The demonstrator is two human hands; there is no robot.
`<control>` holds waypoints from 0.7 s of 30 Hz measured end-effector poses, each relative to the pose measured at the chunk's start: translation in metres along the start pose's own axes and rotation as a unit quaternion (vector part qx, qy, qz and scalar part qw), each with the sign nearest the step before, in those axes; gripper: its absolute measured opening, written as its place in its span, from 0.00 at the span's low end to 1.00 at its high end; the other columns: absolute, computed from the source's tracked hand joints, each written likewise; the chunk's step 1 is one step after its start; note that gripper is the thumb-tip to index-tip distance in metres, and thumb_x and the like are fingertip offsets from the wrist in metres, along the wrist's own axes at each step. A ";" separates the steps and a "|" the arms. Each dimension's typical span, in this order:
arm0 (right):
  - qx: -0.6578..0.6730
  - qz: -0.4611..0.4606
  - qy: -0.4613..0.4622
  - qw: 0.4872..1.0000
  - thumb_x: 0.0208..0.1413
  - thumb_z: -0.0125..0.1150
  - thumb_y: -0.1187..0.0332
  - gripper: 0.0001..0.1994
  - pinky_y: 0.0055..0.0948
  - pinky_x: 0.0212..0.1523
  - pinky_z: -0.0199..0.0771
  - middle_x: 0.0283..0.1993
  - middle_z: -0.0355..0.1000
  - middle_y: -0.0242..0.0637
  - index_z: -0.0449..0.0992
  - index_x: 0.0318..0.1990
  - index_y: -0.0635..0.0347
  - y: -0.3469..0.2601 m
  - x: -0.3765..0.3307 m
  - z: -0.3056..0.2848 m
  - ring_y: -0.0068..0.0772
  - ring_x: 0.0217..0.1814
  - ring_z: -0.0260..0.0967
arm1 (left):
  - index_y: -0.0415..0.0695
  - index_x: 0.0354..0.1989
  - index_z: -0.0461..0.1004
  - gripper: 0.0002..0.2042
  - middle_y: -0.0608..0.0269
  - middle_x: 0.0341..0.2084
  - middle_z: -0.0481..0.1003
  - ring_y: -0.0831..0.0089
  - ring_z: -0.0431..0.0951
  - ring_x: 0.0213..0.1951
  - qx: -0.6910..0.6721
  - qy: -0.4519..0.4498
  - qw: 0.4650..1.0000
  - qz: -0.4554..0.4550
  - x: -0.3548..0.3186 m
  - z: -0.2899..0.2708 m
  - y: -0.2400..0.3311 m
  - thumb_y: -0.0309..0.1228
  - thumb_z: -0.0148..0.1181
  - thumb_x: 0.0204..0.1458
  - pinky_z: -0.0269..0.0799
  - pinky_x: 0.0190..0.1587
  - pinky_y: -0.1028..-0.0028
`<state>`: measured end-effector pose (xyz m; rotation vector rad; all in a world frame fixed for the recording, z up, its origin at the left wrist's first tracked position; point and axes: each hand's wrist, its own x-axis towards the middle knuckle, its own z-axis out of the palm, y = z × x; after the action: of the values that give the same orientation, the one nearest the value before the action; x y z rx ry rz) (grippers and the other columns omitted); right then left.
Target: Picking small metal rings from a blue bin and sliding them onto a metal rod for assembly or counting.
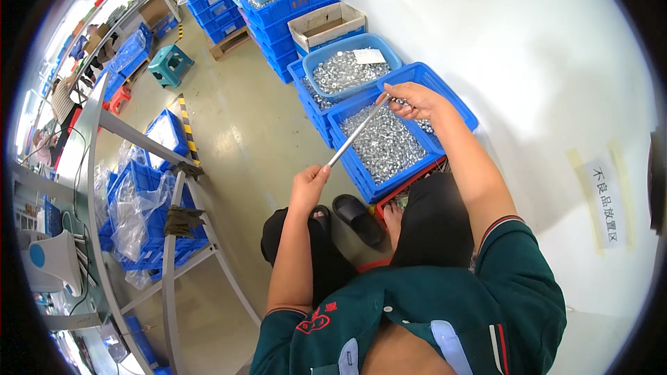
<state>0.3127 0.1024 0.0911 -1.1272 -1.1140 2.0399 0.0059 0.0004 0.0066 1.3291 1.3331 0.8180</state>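
Your left hand [308, 182] grips the rod's [358, 130] near end; right hand [415, 101] pinches its far end over the crate [458, 107] of nuts [382, 146], rod slanting away rightward.

Two bare hands are in view: the left hand [308, 184] near the centre and the right hand [415, 101] at about one o'clock from it, sharing one thin grey metal rod [358, 130]. One light-blue round plastic tub of small silver metal parts [351, 62] sits at twelve o'clock. One deep-blue rectangular plastic crate of the same silver parts [389, 146] lies just below it. One open brown cardboard box [326, 24] stands farther up. One teal plastic stool [170, 64] is at eleven o'clock. Two black slip-on sandals [358, 219] show at the centre. The stacked blue crates [285, 7] at twelve o'clock overlap too much for an exact count.
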 end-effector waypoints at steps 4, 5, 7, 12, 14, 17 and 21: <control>0.005 0.004 -0.027 1.000 0.57 0.46 0.55 0.19 0.09 0.08 0.40 0.19 0.55 0.25 0.69 0.43 0.64 0.002 0.003 0.005 0.09 0.13 0.45 | 0.38 0.17 0.63 0.18 0.73 0.11 0.55 0.83 0.53 0.18 0.007 0.002 1.000 0.011 0.000 0.000 0.001 0.39 0.53 0.51 0.50 0.19 0.77; -0.039 0.011 -0.029 0.999 0.57 0.46 0.55 0.19 0.09 0.08 0.39 0.19 0.55 0.25 0.69 0.43 0.63 0.003 0.005 0.006 0.09 0.13 0.45 | 0.38 0.17 0.63 0.18 0.73 0.11 0.55 0.83 0.53 0.18 0.014 0.006 1.000 0.012 0.000 0.001 0.002 0.39 0.53 0.51 0.50 0.19 0.77; -0.098 0.052 -0.023 0.994 0.57 0.47 0.57 0.18 0.10 0.09 0.38 0.20 0.56 0.24 0.69 0.44 0.64 0.003 0.005 0.021 0.09 0.14 0.45 | 0.38 0.17 0.63 0.18 0.73 0.11 0.55 0.84 0.53 0.18 0.011 0.015 1.000 0.010 0.002 0.001 0.000 0.39 0.53 0.51 0.50 0.19 0.77; -0.041 0.036 0.003 0.999 0.55 0.50 0.59 0.17 0.08 0.09 0.41 0.21 0.57 0.26 0.69 0.44 0.64 0.005 0.007 0.009 0.09 0.14 0.46 | 0.39 0.16 0.63 0.18 0.73 0.11 0.56 0.84 0.54 0.17 -0.023 0.018 1.000 -0.004 0.005 0.001 -0.001 0.39 0.52 0.51 0.50 0.19 0.78; 0.083 0.021 0.085 0.993 0.53 0.51 0.64 0.14 0.08 0.08 0.43 0.23 0.60 0.30 0.69 0.43 0.64 0.005 0.006 0.007 0.11 0.14 0.47 | 0.40 0.16 0.63 0.18 0.73 0.11 0.56 0.84 0.54 0.17 -0.020 0.021 1.000 0.010 0.004 0.002 0.001 0.39 0.52 0.51 0.50 0.18 0.78; 0.123 -0.011 0.079 0.989 0.52 0.51 0.68 0.12 0.08 0.08 0.43 0.25 0.62 0.33 0.69 0.43 0.63 0.006 0.008 0.004 0.13 0.14 0.48 | 0.40 0.16 0.63 0.18 0.74 0.11 0.55 0.84 0.53 0.17 -0.022 0.019 0.999 0.013 0.004 0.001 -0.001 0.39 0.52 0.52 0.50 0.18 0.78; 0.189 -0.045 0.104 0.975 0.51 0.51 0.71 0.10 0.09 0.08 0.46 0.26 0.62 0.34 0.69 0.39 0.64 0.008 0.007 0.004 0.13 0.14 0.48 | 0.40 0.16 0.63 0.18 0.74 0.11 0.54 0.84 0.53 0.18 -0.018 0.024 0.999 0.015 0.002 -0.001 -0.001 0.39 0.52 0.52 0.49 0.18 0.78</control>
<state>0.3053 0.1024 0.0822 -1.0439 -0.6283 1.9069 0.0046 0.0027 0.0053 1.3114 1.3313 0.8963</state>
